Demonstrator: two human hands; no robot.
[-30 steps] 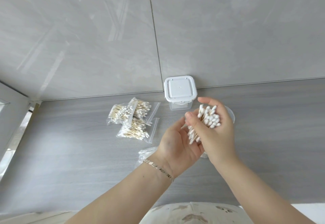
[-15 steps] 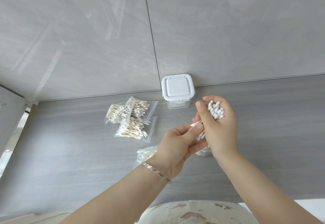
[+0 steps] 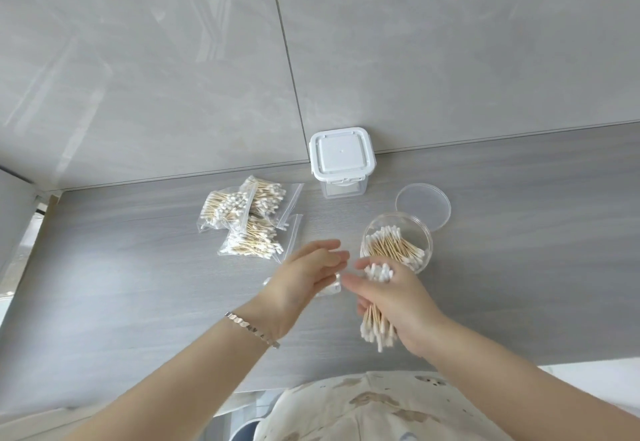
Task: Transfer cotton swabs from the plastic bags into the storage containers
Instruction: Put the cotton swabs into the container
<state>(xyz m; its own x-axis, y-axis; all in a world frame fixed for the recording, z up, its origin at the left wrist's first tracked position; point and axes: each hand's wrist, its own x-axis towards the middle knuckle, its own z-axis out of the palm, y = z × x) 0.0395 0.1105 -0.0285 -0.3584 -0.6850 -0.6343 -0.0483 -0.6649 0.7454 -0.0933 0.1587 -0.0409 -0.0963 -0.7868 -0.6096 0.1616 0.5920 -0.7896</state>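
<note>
Hands lowered and parted, right hand [image 3: 398,298] gripping swab bundle [image 3: 375,328], left hand [image 3: 304,277] fingers [image 3: 325,244] relaxed, bag [image 3: 330,288] half-hidden beneath

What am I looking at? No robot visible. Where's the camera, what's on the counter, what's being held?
There is no machine here: a person works with two bare hands. The single picture comes from a wide-angle camera worn on the head, looking forward and down, so both arms enter from the bottom edge. The right hand grips a bundle of cotton swabs just in front of a round clear tub, which is already part-filled with swabs. Its round lid lies behind it. The left hand holds nothing, its fingers relaxed. On the grey counter there are also three small bags of swabs and, by the wall, a square box with its white lid on.
</note>
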